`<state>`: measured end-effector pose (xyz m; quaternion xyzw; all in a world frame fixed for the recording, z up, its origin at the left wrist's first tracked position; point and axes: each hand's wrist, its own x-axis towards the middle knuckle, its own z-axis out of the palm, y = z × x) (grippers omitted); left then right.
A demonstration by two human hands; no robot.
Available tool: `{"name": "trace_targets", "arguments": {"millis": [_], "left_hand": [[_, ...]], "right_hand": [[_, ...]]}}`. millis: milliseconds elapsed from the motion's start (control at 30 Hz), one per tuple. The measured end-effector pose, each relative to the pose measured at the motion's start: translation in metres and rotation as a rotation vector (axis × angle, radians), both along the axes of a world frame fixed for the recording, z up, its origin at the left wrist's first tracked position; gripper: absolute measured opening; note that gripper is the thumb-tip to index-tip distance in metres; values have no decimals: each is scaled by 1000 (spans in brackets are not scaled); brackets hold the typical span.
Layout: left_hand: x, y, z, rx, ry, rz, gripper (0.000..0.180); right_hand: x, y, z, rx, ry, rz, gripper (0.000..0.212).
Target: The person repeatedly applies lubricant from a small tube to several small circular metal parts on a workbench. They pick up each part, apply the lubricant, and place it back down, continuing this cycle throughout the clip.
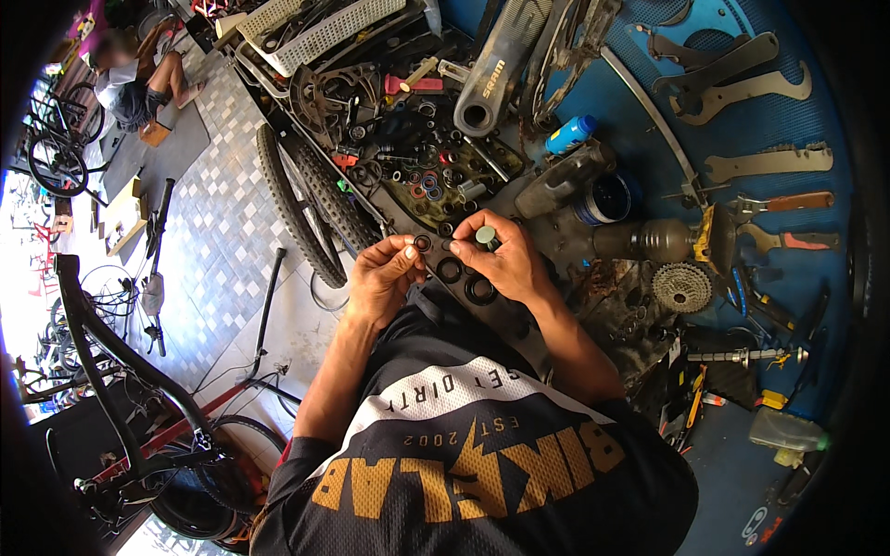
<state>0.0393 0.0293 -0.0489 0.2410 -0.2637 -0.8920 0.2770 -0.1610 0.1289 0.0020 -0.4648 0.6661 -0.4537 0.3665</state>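
My left hand (378,281) pinches a small dark ring (422,243), perhaps a bearing or a seal, between thumb and fingertips. Close by on the right, my right hand (508,263) is curled round a small grey-green cylinder with a round flat end (487,238). Its thumb and forefinger come together near the ring, and whether they pinch something small too is hard to make out. Below the fingertips a black ring (449,270) lies on the bench, with a larger black ring (479,290) beside the right wrist.
Small loose parts (431,181) and a crank arm (496,74) lie beyond my hands. To the right are a cassette (683,287), a blue bottle (571,134) and wrenches (769,162) on a blue board. Tyres (297,199) and a bike frame (130,371) stand left; a person (139,79) sits farther off.
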Motion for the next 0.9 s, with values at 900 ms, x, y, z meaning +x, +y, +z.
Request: {"name": "trace_targets", "arguments": {"millis": [900], "left_hand": [[-4,-1,4,-183,-155,-12,10]], "right_hand": [[16,-18,3,4,116,85,17]]}}
